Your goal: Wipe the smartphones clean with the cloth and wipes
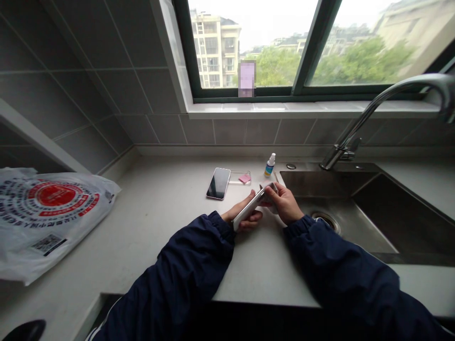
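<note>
Left grip clasps one slim, silvery-white slab; right grip pinches its far end. Beyond: one phone, one bottle.

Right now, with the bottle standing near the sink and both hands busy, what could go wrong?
The slim object is held tilted between left hand and right hand and could slip onto the counter. The bottle stands upright near the right hand and the sink, so a stray knock might tip it over.
</note>
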A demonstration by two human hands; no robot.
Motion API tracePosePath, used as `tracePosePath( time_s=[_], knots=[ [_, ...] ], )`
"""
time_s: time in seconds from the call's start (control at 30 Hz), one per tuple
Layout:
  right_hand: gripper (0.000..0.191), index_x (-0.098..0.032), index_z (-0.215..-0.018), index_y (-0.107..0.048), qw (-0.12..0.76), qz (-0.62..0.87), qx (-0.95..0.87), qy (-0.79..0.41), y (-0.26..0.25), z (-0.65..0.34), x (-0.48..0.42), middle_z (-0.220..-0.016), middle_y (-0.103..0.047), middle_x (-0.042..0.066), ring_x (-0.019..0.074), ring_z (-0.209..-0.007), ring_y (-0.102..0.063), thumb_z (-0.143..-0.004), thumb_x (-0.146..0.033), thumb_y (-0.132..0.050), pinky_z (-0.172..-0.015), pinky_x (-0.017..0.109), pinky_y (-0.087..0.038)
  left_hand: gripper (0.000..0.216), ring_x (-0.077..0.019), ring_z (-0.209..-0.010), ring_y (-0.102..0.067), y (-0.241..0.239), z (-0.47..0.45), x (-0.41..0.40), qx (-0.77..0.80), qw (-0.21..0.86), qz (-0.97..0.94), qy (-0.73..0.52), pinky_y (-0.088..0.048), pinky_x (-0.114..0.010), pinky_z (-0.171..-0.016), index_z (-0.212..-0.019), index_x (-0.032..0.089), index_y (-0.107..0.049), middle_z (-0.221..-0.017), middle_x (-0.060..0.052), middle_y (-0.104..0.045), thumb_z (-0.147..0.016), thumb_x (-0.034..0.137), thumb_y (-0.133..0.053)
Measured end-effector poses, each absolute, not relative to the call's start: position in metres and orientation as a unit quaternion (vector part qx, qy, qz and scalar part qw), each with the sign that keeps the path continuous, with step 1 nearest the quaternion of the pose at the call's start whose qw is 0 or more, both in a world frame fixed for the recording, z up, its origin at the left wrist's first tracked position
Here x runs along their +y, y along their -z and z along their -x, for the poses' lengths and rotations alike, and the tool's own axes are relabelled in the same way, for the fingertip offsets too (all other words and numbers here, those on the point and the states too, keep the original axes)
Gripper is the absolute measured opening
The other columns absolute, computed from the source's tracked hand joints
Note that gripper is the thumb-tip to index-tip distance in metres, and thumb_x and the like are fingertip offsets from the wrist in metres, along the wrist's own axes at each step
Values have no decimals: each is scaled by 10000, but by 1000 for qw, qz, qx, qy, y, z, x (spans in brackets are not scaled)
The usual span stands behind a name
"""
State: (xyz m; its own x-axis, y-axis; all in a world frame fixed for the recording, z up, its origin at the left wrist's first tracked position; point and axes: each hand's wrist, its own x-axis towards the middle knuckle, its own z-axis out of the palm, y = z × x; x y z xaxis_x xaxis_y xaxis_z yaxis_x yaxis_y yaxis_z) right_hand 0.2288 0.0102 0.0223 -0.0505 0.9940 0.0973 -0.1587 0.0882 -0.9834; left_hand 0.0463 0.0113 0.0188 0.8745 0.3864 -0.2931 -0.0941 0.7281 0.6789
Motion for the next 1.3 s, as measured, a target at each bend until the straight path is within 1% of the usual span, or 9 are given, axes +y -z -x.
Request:
tracePosePath(
  time_s=[0.1,0.23,0.43,0.6,0.8,1.0,1.1,1.17,1.3],
  knots=[
    [452,-209,-893,-682,545,442,-489,-518,-25,-228,8,-753,-708,1,177,-634,-681,-713,-599,-821,-549,306,-605,815,-107,-345,-410,-13,-46,19,192,928,-300,-113,-340,-241,-346,-978,141,-650,-633,-47,-589,-929,777,-141],
    [474,-193,-903,-713,556,468,-487,-485,-26,-229,9,-684,-684,2,160,-532,-612,-698,-606,-822,-410,252,-488,799,-244,-722,-699,-10,-43,24,142,948,-264,-107,-567,-381,-643,-1298,126,-576,-989,-170,-710,-937,754,-239],
    [459,-171,-912,-766,577,476,-498,-439,-21,-233,14,-707,-698,10,146,-594,-597,-725,-588,-814,-525,254,-473,773,-317,-917,-722,-23,-35,16,105,960,-247,-81,-562,-496,-803,-1240,132,-604,-1273,-252,-643,-895,771,-339],
    [467,-169,-872,-768,602,489,-487,-402,-19,-234,16,-736,-711,18,154,-647,-609,-742,-617,-789,-568,256,-463,651,-303,-938,-724,-29,-33,11,97,954,-256,-119,-563,-501,-820,-1446,144,-485,-1347,-263,-607,-960,568,-398],
    [665,-161,-979,-741,643,523,-429,-358,-11,-241,29,-808,-742,80,179,-631,-650,-873,-772,-501,-579,313,-526,647,-349,-1189,-656,-23,-41,13,125,939,-216,-236,-521,-587,-936,-1533,164,-392,-1428,-243,-568,-995,525,-400],
    [614,-206,-1284,-692,588,514,-529,-333,-20,-234,12,-1155,-754,123,319,-1052,-713,-910,-674,-557,-809,438,-600,730,-385,-1081,-704,-22,-51,10,196,903,-233,-303,-539,-590,-896,-1492,203,-483,-1296,-217,-668,-967,687,-328],
    [621,-228,-1470,-543,386,401,-809,-188,-27,-220,-7,-1586,-455,126,389,-1507,-330,-959,-580,-545,-1193,643,-291,717,-319,-1072,-716,-24,-57,10,224,872,-213,-380,-520,-478,-995,-1420,133,-560,-1180,-188,-725,-994,653,-308],
    [618,-227,-1529,-458,297,350,-881,-118,-30,-214,-15,-1612,-398,138,381,-1537,-255,-985,-507,-546,-1213,714,-127,728,-289,-1104,-706,-25,-60,10,223,851,-197,-433,-493,-409,-1046,-1363,83,-597,-1152,-188,-734,-1004,641,-296],
    [474,-190,-1480,-519,335,319,-886,-45,-33,-214,-20,-1554,-483,155,309,-1511,-342,-1030,-339,-500,-1242,625,-210,760,-310,-1119,-698,-23,-58,13,204,849,-179,-453,-466,-447,-1079,-1329,64,-615,-1142,-197,-733,-995,662,-283]
  ],
)
